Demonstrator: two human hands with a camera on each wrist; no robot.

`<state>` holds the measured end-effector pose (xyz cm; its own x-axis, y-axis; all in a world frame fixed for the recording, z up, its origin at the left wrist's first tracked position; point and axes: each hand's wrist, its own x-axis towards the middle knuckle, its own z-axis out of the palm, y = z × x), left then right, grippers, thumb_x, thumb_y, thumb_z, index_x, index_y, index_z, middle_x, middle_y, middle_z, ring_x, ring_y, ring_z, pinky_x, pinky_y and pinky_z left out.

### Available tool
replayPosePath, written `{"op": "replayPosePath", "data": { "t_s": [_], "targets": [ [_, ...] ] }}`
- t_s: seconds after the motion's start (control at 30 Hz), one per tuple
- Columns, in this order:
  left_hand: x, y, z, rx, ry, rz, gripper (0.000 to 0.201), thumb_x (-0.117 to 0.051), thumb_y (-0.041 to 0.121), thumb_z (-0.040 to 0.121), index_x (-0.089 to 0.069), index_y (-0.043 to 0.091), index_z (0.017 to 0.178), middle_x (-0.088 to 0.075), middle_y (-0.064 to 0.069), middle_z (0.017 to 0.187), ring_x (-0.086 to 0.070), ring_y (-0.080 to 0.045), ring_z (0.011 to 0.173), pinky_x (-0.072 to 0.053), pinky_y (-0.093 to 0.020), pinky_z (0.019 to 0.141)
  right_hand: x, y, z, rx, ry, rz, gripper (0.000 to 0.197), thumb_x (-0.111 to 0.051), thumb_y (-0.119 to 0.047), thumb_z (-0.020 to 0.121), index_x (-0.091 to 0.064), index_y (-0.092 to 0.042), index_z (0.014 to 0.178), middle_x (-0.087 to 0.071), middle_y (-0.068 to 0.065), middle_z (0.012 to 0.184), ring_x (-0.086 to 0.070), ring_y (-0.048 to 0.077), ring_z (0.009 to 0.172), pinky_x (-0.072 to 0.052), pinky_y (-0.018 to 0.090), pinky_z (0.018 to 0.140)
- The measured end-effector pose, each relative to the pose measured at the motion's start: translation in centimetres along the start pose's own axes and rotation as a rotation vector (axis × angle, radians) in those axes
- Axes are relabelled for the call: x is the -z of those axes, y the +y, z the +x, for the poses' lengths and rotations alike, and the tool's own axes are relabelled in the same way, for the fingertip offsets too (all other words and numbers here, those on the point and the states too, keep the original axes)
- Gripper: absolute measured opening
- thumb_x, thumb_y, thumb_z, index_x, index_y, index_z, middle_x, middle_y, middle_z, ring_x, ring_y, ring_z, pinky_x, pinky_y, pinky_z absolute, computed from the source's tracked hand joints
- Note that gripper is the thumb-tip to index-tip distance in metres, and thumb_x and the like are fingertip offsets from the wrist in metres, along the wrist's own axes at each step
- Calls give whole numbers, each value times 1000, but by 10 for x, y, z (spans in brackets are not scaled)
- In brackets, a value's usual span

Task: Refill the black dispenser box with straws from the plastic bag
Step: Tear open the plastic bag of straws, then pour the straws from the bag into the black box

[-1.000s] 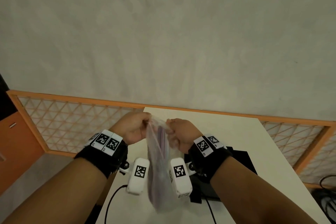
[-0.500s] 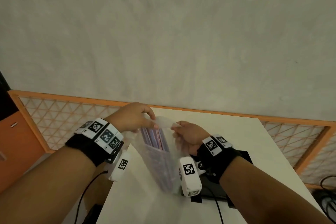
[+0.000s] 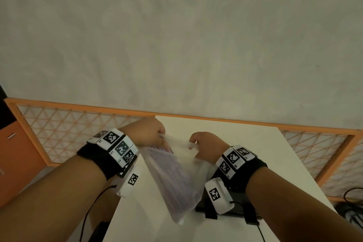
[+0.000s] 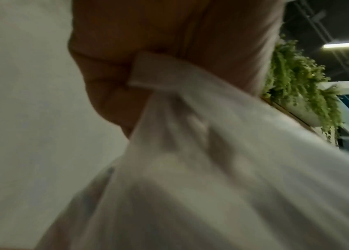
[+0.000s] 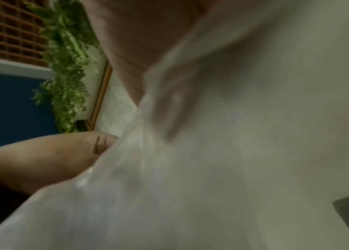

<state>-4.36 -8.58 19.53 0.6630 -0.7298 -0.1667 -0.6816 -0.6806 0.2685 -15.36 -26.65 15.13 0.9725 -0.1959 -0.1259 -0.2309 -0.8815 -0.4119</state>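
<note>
A clear plastic bag (image 3: 177, 179) full of purple and pink straws (image 3: 169, 165) hangs above the white table (image 3: 255, 143), its mouth pulled wide. My left hand (image 3: 151, 133) pinches the bag's left lip, and the pinched plastic (image 4: 152, 72) shows close up in the left wrist view. My right hand (image 3: 204, 144) pinches the right lip, where the bag (image 5: 190, 169) fills the right wrist view. The black dispenser box (image 3: 229, 206) sits on the table under my right wrist, mostly hidden by it.
An orange-framed lattice panel (image 3: 78, 124) runs behind the table in front of a grey wall. An orange cabinet (image 3: 15, 159) stands at the left. Cables (image 3: 351, 214) lie on the floor at the right. Green hanging plants (image 4: 297, 88) show in both wrist views.
My hands have moved apart, pulling the bag's mouth from closed to wide open. The bag has swung so that its bottom points toward the box.
</note>
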Motion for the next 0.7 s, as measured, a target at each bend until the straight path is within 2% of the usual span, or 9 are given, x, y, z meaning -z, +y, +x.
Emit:
{"op": "replayPosePath", "data": {
  "t_s": [0.1, 0.2, 0.3, 0.37, 0.4, 0.47, 0.53, 0.63, 0.7],
  "targets": [
    [11, -20, 3, 133, 155, -296, 24, -58, 31, 91, -62, 12, 77, -56, -5, 74, -52, -20, 67, -36, -28, 56, 6, 16, -6, -21, 0, -58, 5, -64, -19, 84, -64, -15, 87, -57, -3, 87, -56, 17, 88, -44, 26, 72],
    [15, -28, 1, 269, 168, -788, 15, -56, 21, 93, -63, 14, 81, -53, -11, 72, -50, -23, 60, -37, -25, 51, 18, 24, -9, -145, 35, 156, 19, -60, -30, 90, -61, -11, 85, -55, -2, 76, -57, 17, 71, -49, 26, 58],
    [15, -26, 3, 315, 232, -1163, 26, -53, 11, 93, -49, 13, 68, -40, -4, 59, -41, -16, 45, -40, -22, 46, 30, 23, -9, -293, 60, 553, 20, -58, -27, 93, -58, -7, 90, -59, 4, 79, -59, 16, 56, -50, 22, 45],
    [18, -26, 6, 312, 232, -1408, 19, -53, 9, 93, -51, 9, 74, -43, -6, 64, -49, -13, 46, -48, -23, 39, 34, 25, -8, -366, 63, 935, 10, -54, -17, 96, -54, -9, 90, -58, 6, 83, -61, 22, 58, -54, 27, 48],
    [20, -24, 5, 307, 231, -1506, 12, -53, 8, 93, -55, 5, 81, -49, -9, 71, -56, -16, 56, -53, -25, 41, 35, 27, -8, -387, 60, 1130, 7, -53, -13, 96, -53, -8, 90, -58, 8, 86, -64, 26, 60, -58, 31, 51],
    [19, -20, 5, 290, 244, -1679, 8, -53, 4, 93, -57, 0, 87, -58, -13, 85, -61, -23, 76, -59, -30, 48, 41, 32, -10, -404, 55, 1458, 7, -54, -9, 94, -55, -5, 89, -61, 12, 83, -69, 31, 61, -60, 37, 55],
    [14, -13, 7, 253, 249, -1829, 10, -52, -2, 91, -57, -1, 82, -62, -15, 88, -64, -25, 83, -61, -33, 58, 49, 37, -14, -375, 69, 1639, 16, -50, -7, 94, -56, -1, 81, -67, 14, 67, -70, 30, 54, -60, 40, 57],
    [7, 0, 15, 197, 248, -1922, 20, -53, -6, 89, -56, 1, 71, -65, -11, 71, -68, -16, 65, -61, -27, 59, 58, 47, -19, -371, 154, 1843, 25, -47, -12, 93, -55, -4, 71, -65, 12, 57, -65, 25, 48, -59, 40, 65],
    [3, 12, 25, 191, 237, -1941, 21, -54, -2, 91, -55, 5, 72, -64, -4, 56, -65, -10, 50, -57, -20, 49, 58, 56, -19, -423, 244, 1925, 18, -47, -15, 89, -51, -8, 73, -62, 10, 68, -62, 25, 55, -55, 40, 70]
  ]
}}
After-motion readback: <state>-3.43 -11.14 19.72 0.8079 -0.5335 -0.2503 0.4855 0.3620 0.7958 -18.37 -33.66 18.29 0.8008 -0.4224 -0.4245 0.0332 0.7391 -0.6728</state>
